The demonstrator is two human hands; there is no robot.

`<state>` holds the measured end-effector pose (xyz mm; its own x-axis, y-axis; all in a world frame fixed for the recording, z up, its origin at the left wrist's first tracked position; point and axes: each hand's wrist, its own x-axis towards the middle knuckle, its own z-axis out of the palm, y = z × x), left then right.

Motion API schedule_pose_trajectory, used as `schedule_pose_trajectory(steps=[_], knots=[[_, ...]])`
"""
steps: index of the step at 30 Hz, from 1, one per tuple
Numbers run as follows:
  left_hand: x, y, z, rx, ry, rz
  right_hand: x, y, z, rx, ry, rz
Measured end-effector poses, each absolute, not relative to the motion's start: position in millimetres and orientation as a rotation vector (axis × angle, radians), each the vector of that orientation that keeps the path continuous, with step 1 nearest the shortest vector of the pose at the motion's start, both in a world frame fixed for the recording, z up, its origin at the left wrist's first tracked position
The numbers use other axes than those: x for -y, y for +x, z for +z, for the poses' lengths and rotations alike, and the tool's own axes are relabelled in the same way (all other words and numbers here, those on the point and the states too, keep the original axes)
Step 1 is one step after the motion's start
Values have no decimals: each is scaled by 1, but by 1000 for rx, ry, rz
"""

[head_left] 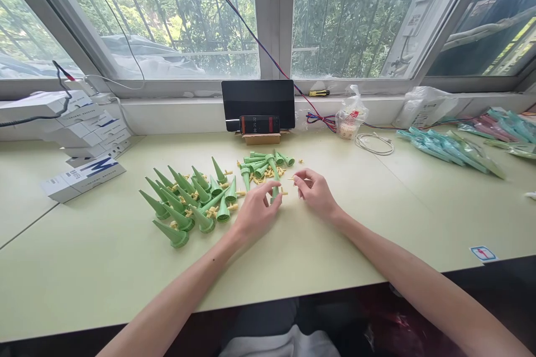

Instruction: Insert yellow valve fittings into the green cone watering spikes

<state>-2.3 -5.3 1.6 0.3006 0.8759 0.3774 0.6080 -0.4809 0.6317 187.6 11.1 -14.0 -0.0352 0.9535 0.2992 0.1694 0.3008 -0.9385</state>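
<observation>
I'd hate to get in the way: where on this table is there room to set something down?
Two bare patches of table: between the right forearm and teal packets, and the front left, before the green cones and white boxes. Cones and yellow pieces crowd the left hand.

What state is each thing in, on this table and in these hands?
Left hand: holding a tapered green plastic cone.
Right hand: pinching a thin yellowish piece.
Other green cones: clustered together.
Small yellow plastic pieces: loosely heaped.
Black rectangular phone: propped sideways, screen lit.
Flat black display: propped up, dark.
Thin white cable: loosely coiled.
White printed cardboard boxes: piled unevenly.
</observation>
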Motion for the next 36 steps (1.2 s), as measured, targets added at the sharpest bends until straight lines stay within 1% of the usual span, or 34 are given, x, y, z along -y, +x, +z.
schedule_pose_trajectory(steps=[8, 26, 36], knots=[[-2, -7, 1, -1374, 2017, 1109, -8, 186, -13, 1530, -1066, 894], [2, -4, 0, -1376, 2027, 1036, -5, 186, -9, 1583, -1031, 894], [1, -3, 0, -1309, 1978, 1083, -3, 185, -7, 1654, -1033, 846]])
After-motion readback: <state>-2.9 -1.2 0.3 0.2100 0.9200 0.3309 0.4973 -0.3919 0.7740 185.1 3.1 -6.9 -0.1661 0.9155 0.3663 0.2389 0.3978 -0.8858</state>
